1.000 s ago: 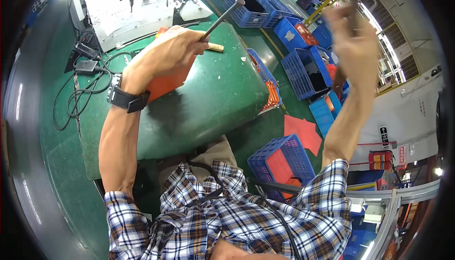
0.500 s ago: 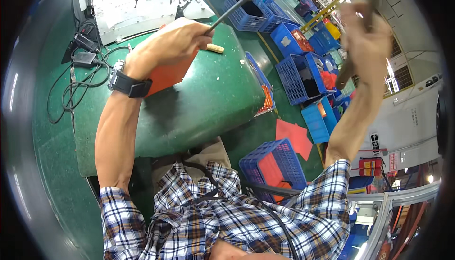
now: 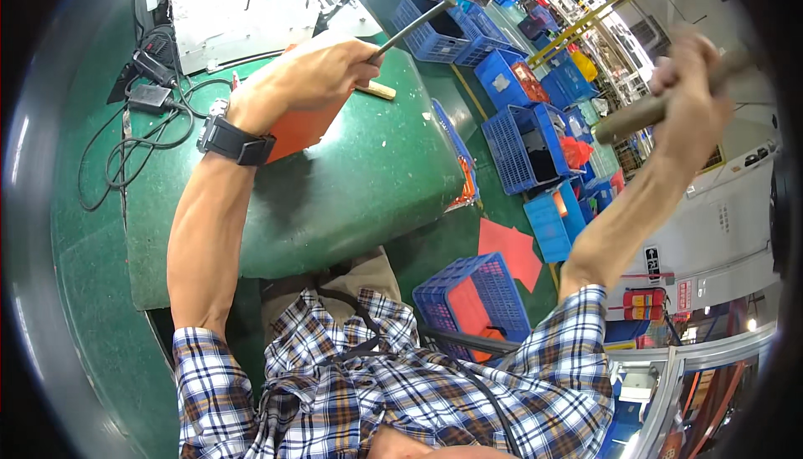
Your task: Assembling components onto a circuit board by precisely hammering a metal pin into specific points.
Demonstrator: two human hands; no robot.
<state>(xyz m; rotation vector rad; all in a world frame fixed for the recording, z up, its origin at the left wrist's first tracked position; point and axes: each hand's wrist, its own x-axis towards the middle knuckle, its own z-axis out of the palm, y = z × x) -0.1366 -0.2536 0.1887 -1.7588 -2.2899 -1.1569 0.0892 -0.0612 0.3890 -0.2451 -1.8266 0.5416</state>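
My left hand (image 3: pixel 326 70) is closed around a slim dark metal rod (image 3: pixel 414 26), a punch by its look. The rod slants up and to the right from my fist. Below that hand an orange-red sheet (image 3: pixel 305 128) shows over the green table, partly covered by my wrist and fingers. Beside my fingers a short tan stick (image 3: pixel 378 90) lies on the table. Raised high at the right, my right hand (image 3: pixel 690 107) grips a hammer by its thick brown handle (image 3: pixel 629 120). Its other end is smeared by motion and dim at the picture's rim.
The green-topped table (image 3: pixel 376 174) has a pale metal machine bed (image 3: pixel 217 20) at its far side. Black cables with adapters (image 3: pixel 150 97) lie at the left. Blue crates (image 3: pixel 510 141) line the floor at the right. A blue basket (image 3: pixel 502 287) with red sheets stands near my lap.
My right hand has swung outward to the right, and the hammer handle has turned from steep to nearly level. My left hand keeps its place on the rod.
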